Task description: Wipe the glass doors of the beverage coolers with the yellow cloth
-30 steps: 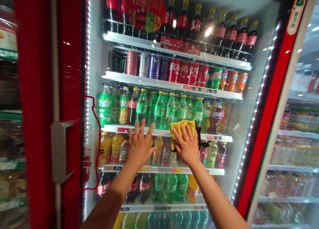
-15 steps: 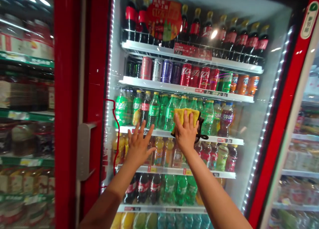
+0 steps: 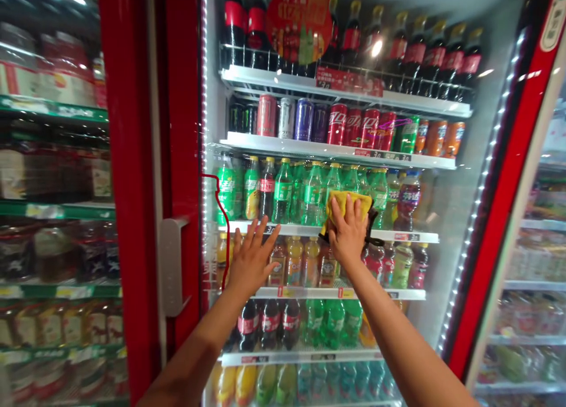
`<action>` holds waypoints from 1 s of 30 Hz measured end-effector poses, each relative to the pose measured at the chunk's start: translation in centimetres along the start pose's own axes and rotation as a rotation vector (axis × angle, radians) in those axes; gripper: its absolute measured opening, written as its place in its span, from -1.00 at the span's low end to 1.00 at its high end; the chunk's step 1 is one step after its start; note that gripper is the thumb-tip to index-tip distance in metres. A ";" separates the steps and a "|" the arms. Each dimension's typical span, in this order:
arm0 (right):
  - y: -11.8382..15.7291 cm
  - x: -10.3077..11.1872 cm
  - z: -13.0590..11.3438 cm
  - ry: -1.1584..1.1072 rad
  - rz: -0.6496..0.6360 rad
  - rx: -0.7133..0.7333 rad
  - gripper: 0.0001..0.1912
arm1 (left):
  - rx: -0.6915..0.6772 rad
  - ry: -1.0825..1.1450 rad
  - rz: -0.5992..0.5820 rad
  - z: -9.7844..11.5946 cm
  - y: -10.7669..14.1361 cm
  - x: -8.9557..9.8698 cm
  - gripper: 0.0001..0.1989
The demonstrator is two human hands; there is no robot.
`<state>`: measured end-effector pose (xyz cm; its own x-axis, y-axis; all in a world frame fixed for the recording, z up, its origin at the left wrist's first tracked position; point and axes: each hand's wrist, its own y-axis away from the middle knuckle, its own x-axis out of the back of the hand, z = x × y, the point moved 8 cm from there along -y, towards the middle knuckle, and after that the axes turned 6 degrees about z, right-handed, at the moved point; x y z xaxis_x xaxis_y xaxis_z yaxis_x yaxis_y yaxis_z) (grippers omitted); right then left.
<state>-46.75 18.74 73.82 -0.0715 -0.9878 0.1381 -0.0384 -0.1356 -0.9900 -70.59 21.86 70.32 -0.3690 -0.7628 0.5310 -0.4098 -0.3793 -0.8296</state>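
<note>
My right hand (image 3: 349, 233) lies with spread fingers over a folded yellow cloth (image 3: 361, 203) with a dark edge and a loop, pressing it to the glass door of a drinks fridge. My left hand (image 3: 251, 258) is at the lower left of it, fingers spread, against or just before the glass, with nothing in it. Behind the glass are shelves of green bottles (image 3: 283, 191), red cans (image 3: 337, 124) and cola bottles (image 3: 351, 38).
A grey door handle (image 3: 174, 268) sits on the red frame (image 3: 132, 159) at the left. Another stocked fridge stands on each side. A round red sticker (image 3: 298, 20) is on the upper glass.
The view has shifted a little, so the fridge frame appears further right. My right hand and the cloth appear slightly further right; my left hand stays spread.
</note>
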 end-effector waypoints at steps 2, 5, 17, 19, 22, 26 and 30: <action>-1.2 -0.6 -3.0 -0.030 -0.008 0.015 -0.21 | 0.014 -0.015 0.002 -0.2 0.1 0.0 -0.08; -0.3 -0.9 -6.8 -0.092 -0.065 0.139 -0.26 | 0.050 -0.048 0.017 -0.4 0.4 0.1 -0.10; 2.9 0.6 -1.1 -0.171 0.034 0.115 -0.26 | 0.031 -0.117 0.036 -0.6 1.2 0.0 -0.07; 0.8 0.2 -2.5 -0.149 0.066 0.031 -0.24 | 0.032 -0.106 0.012 -0.5 1.1 0.0 -0.06; -0.8 -0.5 -5.9 -0.157 0.034 0.003 -0.23 | 0.002 -0.093 -0.005 -0.9 1.1 0.3 -0.05; 1.3 -0.5 -9.3 -0.183 -0.084 0.163 -0.30 | -0.072 -0.091 -0.007 -2.6 1.3 1.4 -0.05; 4.8 0.0 -9.0 -0.188 -0.179 0.315 -0.36 | -0.023 -0.138 -0.007 -6.1 2.0 3.0 -0.09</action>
<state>-55.86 18.76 69.29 0.0935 -0.9394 0.3300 0.2752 -0.2941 -0.9153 -77.61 22.02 71.32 -0.2484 -0.8253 0.5071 -0.4316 -0.3743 -0.8207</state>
